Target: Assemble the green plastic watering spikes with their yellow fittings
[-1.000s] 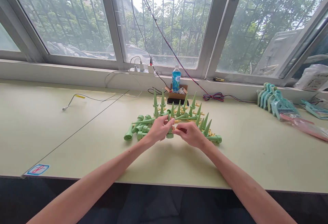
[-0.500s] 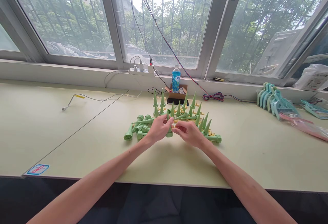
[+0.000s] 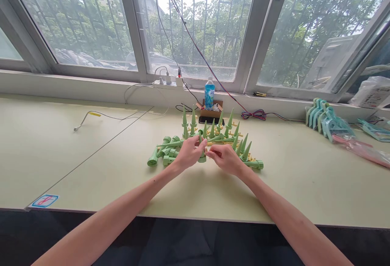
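Note:
My left hand (image 3: 189,151) is closed around a green cone-shaped watering spike (image 3: 202,159), held upright with its wide cap end down. Right beside it, the fingertips of my right hand (image 3: 224,157) are pinched together close to the side of that spike. Whatever sits between those fingertips is too small and covered to make out. Beyond my hands stand several green spikes (image 3: 229,124), points up, some with small yellow valve pieces (image 3: 240,134) sticking out. To the left of my left hand, more green spikes (image 3: 153,158) lie in a loose heap.
A blue bottle (image 3: 209,93) and a small cardboard box (image 3: 210,113) stand by the window sill, with a dark phone-like slab (image 3: 211,120) before them. A white cable (image 3: 88,115) lies left. Coiled wire (image 3: 254,114) and pale green hangers (image 3: 326,115) are to the right.
Both hands and the held spike have shifted very slightly to the right. My right fingertips stay pinched at its side; the other spikes have not moved.

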{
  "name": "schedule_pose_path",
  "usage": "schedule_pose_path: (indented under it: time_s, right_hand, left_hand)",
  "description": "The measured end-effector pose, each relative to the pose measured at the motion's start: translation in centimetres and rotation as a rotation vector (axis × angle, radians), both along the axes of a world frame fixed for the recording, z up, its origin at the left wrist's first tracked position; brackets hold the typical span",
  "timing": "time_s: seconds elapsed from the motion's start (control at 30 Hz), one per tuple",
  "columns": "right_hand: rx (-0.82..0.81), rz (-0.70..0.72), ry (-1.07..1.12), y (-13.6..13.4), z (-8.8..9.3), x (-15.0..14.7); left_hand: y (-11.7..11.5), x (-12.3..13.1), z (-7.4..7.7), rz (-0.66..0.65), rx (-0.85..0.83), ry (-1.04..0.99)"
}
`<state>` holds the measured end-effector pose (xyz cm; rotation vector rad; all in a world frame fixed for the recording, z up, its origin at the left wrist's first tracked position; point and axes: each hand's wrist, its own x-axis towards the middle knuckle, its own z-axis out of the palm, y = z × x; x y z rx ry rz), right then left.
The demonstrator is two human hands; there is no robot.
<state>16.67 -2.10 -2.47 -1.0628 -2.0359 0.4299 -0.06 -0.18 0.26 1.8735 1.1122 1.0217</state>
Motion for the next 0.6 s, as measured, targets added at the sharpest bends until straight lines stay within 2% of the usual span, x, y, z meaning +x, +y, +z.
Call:
schedule_pose_path:
  time_s: [0.23,0.6]
  right_hand:
    - [-0.007,0.015,0.017,-0.06,0.04,0.05]
    - [-0.042,0.044,-0.048,-0.05,-0.09,-0.06]
  left_hand:
    - [0.11,-0.11,0.06,0.006,0.025,0.04]
    - [0.09,-0.09,-0.55,-0.042,0.157,0.115]
